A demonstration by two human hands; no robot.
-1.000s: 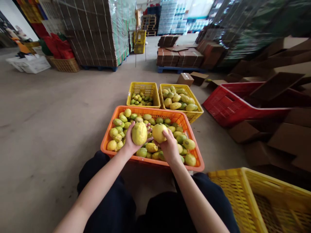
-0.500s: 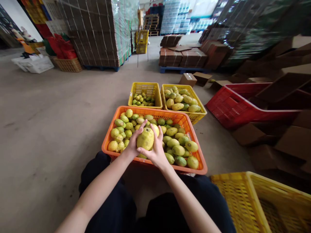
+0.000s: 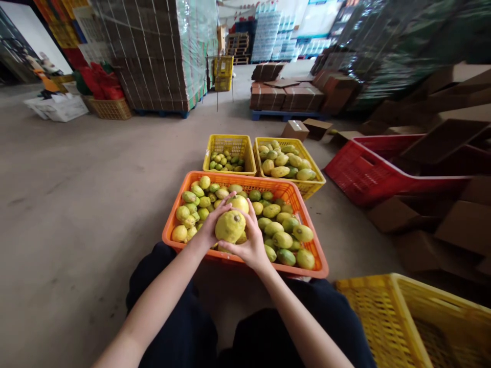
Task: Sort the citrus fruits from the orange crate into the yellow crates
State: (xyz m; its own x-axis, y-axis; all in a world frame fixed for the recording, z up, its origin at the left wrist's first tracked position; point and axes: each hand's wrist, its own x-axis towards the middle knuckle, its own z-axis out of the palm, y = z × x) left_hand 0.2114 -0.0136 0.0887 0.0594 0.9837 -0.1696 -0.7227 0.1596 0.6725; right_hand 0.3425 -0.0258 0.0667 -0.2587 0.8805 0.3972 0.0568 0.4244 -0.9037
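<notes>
Both hands are cupped around a lumpy yellow-green papaya (image 3: 229, 227) above the large orange crate (image 3: 245, 179). My left hand (image 3: 210, 223) presses its left side, fingers pointing forward. My right hand (image 3: 251, 237) closes on its right side, with the thumb below. A brownish stem scar shows near the fruit's top. A second, paler papaya (image 3: 239, 203) shows just beyond, between my fingertips; I cannot tell whether my fingers hold it. Many yellow and green papayas (image 3: 283, 239) lie in the orange crate, rounder ones on the left. My forearms hide part of the near rim.
Two yellow crates, one with small fruit (image 3: 232, 137) and one with larger fruit (image 3: 321, 176), stand behind the orange one. A red crate (image 3: 353, 176) and open cardboard boxes (image 3: 418, 217) lie right. Another yellow crate (image 3: 368, 306) stands near my right knee.
The held papaya has turned between my hands, its stem scar shifting right and lower. More of the paler papaya behind shows. The view has tipped up slightly.
</notes>
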